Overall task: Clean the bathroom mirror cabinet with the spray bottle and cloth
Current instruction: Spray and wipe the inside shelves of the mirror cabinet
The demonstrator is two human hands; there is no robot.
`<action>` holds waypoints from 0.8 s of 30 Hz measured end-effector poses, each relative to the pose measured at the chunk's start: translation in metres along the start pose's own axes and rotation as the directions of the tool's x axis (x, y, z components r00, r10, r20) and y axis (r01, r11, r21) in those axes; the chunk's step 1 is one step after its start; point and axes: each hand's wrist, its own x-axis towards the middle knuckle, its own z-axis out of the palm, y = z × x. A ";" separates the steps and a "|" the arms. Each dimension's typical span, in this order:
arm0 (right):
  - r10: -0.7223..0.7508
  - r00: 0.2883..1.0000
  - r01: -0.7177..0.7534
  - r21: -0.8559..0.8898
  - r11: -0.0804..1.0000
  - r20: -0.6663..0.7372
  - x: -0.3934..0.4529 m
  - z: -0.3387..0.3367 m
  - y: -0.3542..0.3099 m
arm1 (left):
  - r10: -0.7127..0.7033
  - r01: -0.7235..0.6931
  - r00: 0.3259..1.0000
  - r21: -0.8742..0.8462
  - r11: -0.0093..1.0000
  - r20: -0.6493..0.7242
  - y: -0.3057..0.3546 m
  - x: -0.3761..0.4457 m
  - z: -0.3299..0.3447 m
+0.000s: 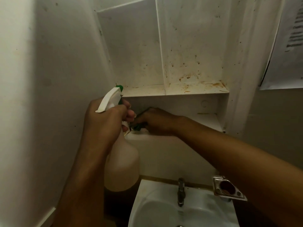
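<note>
- Head view showed the mirror cabinet (164,46) open above both grips, its upper shelf (193,89) rust-stained and speckled.
- Below the grips sat the sink (205,210) and tap (180,192).
- The spray bottle (121,164) hung from the left hand (105,122), fingers curled round neck and trigger, nozzle aimed toward the lower shelf.
- The right hand (155,120) pressed down on a dark cloth (137,126), mostly hidden; whether its fingers curled round it could not be told.
- Best judged: spray lightly, then wipe corner outward with firm strokes.
</note>
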 end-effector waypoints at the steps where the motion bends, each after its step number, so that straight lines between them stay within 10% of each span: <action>1: -0.008 1.000 0.008 0.003 1.000 0.030 -0.004 -0.003 0.004 | 0.000 0.000 1.000 -0.003 1.000 0.002 0.000 0.000 0.001; 10: 0.185 0.982 -0.186 -0.204 0.961 -0.021 0.001 -0.012 -0.002 | 0.003 -0.003 1.000 -0.011 1.000 -0.002 0.002 0.002 -0.002; 24: 0.123 0.991 -0.117 0.097 0.988 -0.059 -0.034 -0.033 -0.020 | -0.002 0.005 0.999 -0.069 0.998 0.046 -0.003 -0.014 0.000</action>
